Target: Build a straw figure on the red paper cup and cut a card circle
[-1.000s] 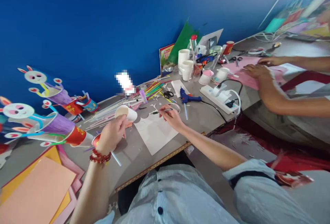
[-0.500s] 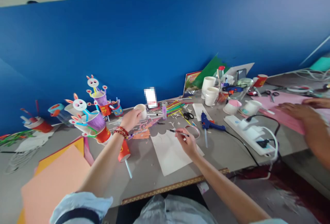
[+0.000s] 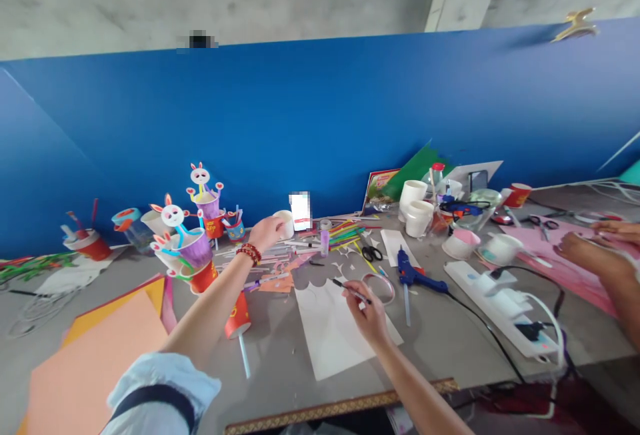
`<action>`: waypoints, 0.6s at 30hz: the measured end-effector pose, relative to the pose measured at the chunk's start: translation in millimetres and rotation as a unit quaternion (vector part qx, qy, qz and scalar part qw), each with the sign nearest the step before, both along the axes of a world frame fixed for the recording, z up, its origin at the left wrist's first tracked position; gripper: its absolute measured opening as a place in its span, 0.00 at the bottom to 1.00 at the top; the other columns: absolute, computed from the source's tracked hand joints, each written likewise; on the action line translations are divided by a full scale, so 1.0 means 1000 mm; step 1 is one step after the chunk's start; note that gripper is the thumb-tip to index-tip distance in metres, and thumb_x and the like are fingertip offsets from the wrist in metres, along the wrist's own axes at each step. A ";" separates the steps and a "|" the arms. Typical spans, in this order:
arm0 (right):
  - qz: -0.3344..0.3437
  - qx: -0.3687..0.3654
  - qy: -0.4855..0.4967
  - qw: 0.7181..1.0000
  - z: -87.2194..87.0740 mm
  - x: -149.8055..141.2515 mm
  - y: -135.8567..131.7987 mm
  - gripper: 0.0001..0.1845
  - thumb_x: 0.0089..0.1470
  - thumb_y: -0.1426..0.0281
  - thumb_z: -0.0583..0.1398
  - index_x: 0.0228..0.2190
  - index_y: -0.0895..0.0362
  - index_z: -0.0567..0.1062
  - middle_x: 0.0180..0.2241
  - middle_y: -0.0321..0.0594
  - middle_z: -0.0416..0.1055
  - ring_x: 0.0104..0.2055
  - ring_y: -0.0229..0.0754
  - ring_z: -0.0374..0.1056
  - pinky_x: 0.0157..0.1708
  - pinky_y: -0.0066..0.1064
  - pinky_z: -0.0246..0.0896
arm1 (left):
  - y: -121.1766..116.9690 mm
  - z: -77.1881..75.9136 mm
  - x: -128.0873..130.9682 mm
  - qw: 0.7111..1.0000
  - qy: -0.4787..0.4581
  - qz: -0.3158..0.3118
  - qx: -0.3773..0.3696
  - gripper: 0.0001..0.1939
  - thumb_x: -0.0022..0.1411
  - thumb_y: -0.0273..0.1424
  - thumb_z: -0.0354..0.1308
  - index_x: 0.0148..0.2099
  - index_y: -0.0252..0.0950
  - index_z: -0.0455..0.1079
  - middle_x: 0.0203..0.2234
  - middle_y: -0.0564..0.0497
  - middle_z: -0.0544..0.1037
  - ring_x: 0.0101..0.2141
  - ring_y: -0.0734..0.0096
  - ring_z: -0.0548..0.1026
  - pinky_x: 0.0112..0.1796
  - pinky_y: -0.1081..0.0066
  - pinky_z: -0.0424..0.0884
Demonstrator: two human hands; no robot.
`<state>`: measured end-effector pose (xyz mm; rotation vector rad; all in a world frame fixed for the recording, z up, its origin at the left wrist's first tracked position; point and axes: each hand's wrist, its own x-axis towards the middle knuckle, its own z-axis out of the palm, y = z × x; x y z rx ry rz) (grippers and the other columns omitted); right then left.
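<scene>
My left hand [image 3: 267,231] is stretched far out over the table, closed round a white paper cup [image 3: 285,223] held near the blue wall. My right hand [image 3: 367,309] rests on a white sheet of paper [image 3: 340,331] and pinches a thin dark pen [image 3: 349,289]. Coloured straws [image 3: 345,231] and a small purple glue tube [image 3: 325,240] lie just beyond the cup. A red cup on a straw [image 3: 236,315] lies under my left forearm.
Rabbit-decorated paper cups [image 3: 187,241] stand at the left, orange card [image 3: 90,361] at the near left. Scissors [image 3: 371,253], a blue glue gun [image 3: 415,276], a power strip [image 3: 500,301] and white cups [image 3: 415,208] fill the right. Another person's hands [image 3: 595,248] rest on pink paper.
The view has swung up and left. My left hand carried the white cup away from me toward the wall. My right hand stayed on the white sheet with the pen.
</scene>
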<state>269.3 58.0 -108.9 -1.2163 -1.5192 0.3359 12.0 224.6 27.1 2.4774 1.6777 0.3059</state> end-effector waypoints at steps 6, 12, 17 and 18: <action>-0.073 0.028 0.077 0.994 -0.001 0.010 0.004 0.10 0.61 0.62 0.58 0.35 0.55 0.74 0.28 0.40 0.75 0.27 0.42 0.72 0.26 0.30 0.67 | -0.057 -0.013 0.038 0.991 -0.040 -0.129 -0.007 0.14 0.69 0.32 0.49 0.37 0.38 0.76 0.32 0.50 0.80 0.33 0.69 0.77 0.33 0.73 0.68; -0.188 0.071 0.167 0.965 -0.006 0.022 0.009 0.15 0.64 0.59 0.55 0.41 0.57 0.71 0.32 0.41 0.72 0.20 0.36 0.63 0.20 0.29 0.62 | -0.077 -0.023 0.094 0.975 -0.054 -0.214 0.001 0.12 0.68 0.30 0.49 0.42 0.40 0.75 0.40 0.49 0.79 0.42 0.64 0.77 0.42 0.70 0.69; -0.214 0.086 0.180 0.956 -0.004 0.027 0.008 0.15 0.64 0.59 0.55 0.43 0.58 0.70 0.33 0.42 0.71 0.20 0.35 0.62 0.22 0.29 0.63 | -0.058 -0.049 0.138 0.980 -0.038 -0.197 -0.011 0.11 0.70 0.31 0.50 0.44 0.36 0.74 0.41 0.45 0.78 0.41 0.63 0.77 0.42 0.64 0.74; -0.209 0.085 0.176 0.958 -0.004 0.028 0.007 0.15 0.64 0.60 0.55 0.43 0.58 0.70 0.32 0.42 0.71 0.20 0.35 0.62 0.22 0.29 0.63 | -0.056 -0.053 0.142 0.980 -0.038 -0.194 -0.012 0.10 0.69 0.33 0.52 0.47 0.35 0.73 0.44 0.45 0.77 0.42 0.63 0.77 0.42 0.62 0.74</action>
